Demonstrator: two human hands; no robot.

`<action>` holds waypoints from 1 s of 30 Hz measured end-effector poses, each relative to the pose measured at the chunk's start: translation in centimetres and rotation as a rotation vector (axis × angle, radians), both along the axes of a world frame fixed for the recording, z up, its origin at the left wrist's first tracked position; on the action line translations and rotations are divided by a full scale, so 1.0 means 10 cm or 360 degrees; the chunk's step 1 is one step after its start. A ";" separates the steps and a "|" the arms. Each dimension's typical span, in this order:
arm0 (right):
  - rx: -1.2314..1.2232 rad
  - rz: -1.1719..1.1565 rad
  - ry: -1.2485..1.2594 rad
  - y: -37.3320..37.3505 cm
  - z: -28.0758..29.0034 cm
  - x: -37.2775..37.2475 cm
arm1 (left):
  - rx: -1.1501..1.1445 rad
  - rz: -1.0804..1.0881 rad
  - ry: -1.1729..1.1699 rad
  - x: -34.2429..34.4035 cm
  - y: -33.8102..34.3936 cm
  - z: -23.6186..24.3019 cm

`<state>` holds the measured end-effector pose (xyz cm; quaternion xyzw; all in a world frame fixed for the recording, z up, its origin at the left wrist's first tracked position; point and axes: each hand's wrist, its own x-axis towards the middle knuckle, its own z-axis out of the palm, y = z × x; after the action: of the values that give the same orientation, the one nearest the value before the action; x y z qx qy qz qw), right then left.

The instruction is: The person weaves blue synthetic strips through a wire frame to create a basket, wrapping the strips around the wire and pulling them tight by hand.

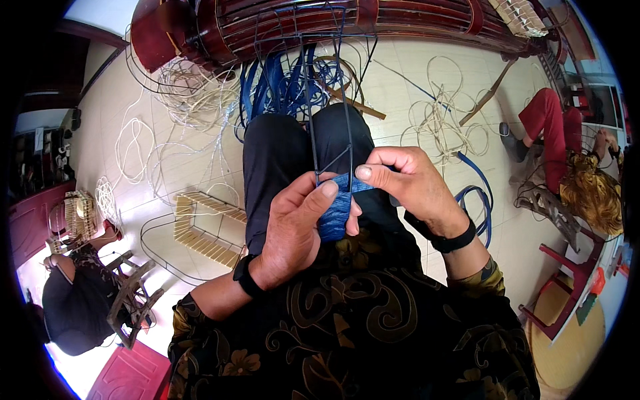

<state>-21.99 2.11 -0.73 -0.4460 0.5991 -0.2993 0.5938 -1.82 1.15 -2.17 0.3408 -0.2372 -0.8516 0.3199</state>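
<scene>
Above my lap I hold a dark wire frame, whose thin rods run away from me toward the wooden bench. Its near end is wrapped in a flat blue strip, forming a solid woven band. My left hand closes round this wrapped end, the thumb pressed on its left edge. Between thumb and bent fingers, my right hand pinches the blue strip by the frame's right rod. The fingertips of my left hand show beneath the band; its other fingers are partly hidden.
A dark red wooden bench stands ahead, with blue strips heaped below. Tangled pale cord lies left, more cord right. A partly wrapped frame rests by my left leg. Other people sit at both sides.
</scene>
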 end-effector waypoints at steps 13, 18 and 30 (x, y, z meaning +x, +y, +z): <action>0.0247 -0.0090 -0.0276 -0.09 0.10 -0.05 | -0.0067 -0.0107 0.0026 0.00 -0.01 -0.02; 0.0186 -0.0167 -0.0397 -0.07 0.20 0.02 | -0.0195 -0.0225 -0.0054 0.00 0.00 -0.06; -0.0225 0.0175 0.0250 -0.13 0.47 0.37 | -0.0509 -0.0334 -0.0263 -0.03 0.03 0.00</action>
<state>-18.30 0.81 3.95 -0.5411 0.5956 -0.2719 0.5277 -2.17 1.41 -2.22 0.3278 -0.4290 -0.8009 0.2590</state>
